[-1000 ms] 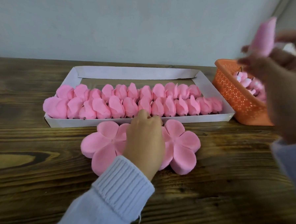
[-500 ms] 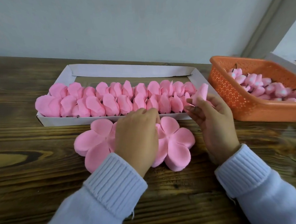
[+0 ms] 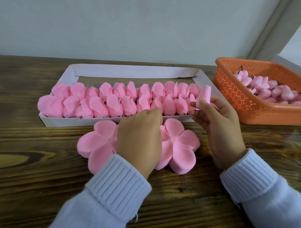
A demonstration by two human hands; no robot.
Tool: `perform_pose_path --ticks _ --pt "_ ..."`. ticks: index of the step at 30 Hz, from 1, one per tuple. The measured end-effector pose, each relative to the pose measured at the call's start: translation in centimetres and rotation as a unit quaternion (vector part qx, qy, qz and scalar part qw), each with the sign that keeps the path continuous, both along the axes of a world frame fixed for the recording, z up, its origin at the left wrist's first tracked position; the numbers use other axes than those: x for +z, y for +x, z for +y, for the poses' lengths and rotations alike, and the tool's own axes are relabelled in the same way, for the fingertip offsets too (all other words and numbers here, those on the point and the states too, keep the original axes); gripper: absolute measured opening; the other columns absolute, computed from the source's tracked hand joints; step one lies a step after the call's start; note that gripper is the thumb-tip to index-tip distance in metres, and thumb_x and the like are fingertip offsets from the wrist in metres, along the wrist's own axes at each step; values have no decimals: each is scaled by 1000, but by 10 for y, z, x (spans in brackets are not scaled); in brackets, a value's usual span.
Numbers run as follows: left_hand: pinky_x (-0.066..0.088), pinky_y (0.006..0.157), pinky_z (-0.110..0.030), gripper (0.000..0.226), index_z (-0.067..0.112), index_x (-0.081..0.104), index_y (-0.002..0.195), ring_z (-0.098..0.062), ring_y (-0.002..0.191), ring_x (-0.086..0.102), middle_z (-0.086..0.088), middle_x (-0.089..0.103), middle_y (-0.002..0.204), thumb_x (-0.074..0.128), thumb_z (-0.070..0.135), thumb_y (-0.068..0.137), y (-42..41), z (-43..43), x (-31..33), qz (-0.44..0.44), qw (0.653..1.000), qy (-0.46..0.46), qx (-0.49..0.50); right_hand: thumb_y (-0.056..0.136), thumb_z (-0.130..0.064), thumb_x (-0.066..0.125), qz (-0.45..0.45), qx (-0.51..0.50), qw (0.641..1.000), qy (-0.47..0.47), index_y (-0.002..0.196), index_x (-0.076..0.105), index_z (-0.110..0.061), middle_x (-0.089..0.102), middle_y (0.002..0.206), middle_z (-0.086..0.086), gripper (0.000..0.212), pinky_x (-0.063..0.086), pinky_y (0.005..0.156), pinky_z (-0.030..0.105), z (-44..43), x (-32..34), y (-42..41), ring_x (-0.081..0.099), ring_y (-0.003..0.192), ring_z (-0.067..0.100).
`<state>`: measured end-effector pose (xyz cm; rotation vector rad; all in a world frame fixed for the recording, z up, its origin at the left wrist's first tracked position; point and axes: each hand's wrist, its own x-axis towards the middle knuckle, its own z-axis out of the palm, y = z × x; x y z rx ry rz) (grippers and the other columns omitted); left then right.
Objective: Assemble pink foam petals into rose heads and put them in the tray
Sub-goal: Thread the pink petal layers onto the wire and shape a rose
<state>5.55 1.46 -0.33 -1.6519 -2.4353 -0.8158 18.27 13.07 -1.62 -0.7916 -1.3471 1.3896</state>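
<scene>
Near the tray's [image 3: 132,72] right end, down from the basket [image 3: 241,98], my right hand [image 3: 220,126] has settled beside my left hand [image 3: 138,137]. My left hand stays curled over the flat petals [image 3: 181,145], and I cannot tell what it grips. My right hand pinches the bud [image 3: 204,97], ready for wrapping, I judge.

Pale blue ribbed-cuff sleeves [image 3: 118,183], bare hands [image 3: 138,137]

Dark wooden table [image 3: 36,180], white tray [image 3: 135,72], orange basket [image 3: 241,98], flat pink petal pieces [image 3: 181,147]
</scene>
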Motion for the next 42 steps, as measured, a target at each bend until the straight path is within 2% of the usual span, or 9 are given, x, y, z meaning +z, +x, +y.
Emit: perform_pose_path --ticks 12,18,20,25,30,33,35,38,42 --pt "34 82 -32 18 30 57 101 -16 94 54 10 56 96 53 16 91 -1 1 1 18 999 -32 15 95 -13 57 5 3 1000 -7 102 64 -8 74 82 2 11 54 67 20 -1 1 0 70 73 12" --pt "40 82 -32 9 25 55 98 -17 89 56 8 56 96 53 18 93 -2 1 1 -9 999 -35 -1 93 -17 59 -14 -5 1000 0 102 66 -11 74 84 2 12 53 66 20 -1 0 2 69 74 11" --pt "38 78 -30 1 25 53 94 -16 85 55 8 55 93 52 24 94 -3 1 1 1 1000 -28 0 93 -17 60 -17 -9 1000 -1 102 66 -13 74 84 2 12 53 66 20 0 -1 2 68 73 11" --pt "39 76 -34 14 24 45 85 -18 75 54 8 53 75 49 34 95 -4 1 -1 15 1000 22 5 93 -15 59 -9 -12 1000 -5 108 64 -8 74 88 3 17 54 66 21 0 0 2 69 75 12" --pt "48 66 -38 8 17 61 90 -19 62 56 3 65 70 55 22 94 -5 3 -3 -115 987 108 -32 93 -14 60 6 3 1000 -10 109 61 -8 74 90 4 17 53 70 24 0 2 2 68 78 14" --pt "46 63 -30 7 17 62 87 -12 58 56 3 65 67 60 19 93 -6 5 -4 -170 972 157 -49 91 -16 59 26 41 999 -1 111 59 -7 74 93 4 22 54 79 27 -2 4 3 69 87 18" --pt "41 57 -16 13 19 57 79 -6 55 54 7 60 59 62 19 92 -6 6 -3 -200 962 177 -62 87 -20 57 28 76 997 10 108 59 -7 73 97 6 25 53 85 30 -4 6 2 69 96 23" --pt "36 54 -9 26 23 48 70 0 50 46 13 48 50 59 22 93 -5 8 -1 -279 938 187 -84 87 -22 55 36 141 989 12 104 60 -9 72 97 8 22 52 90 33 -8 6 2 67 100 24" --pt "39 59 -13 29 14 52 73 0 55 43 16 46 57 54 34 95 -2 10 -1 -433 885 157 -72 87 -21 59 44 186 981 20 105 59 -9 73 98 9 21 54 83 35 -11 5 2 68 101 25"
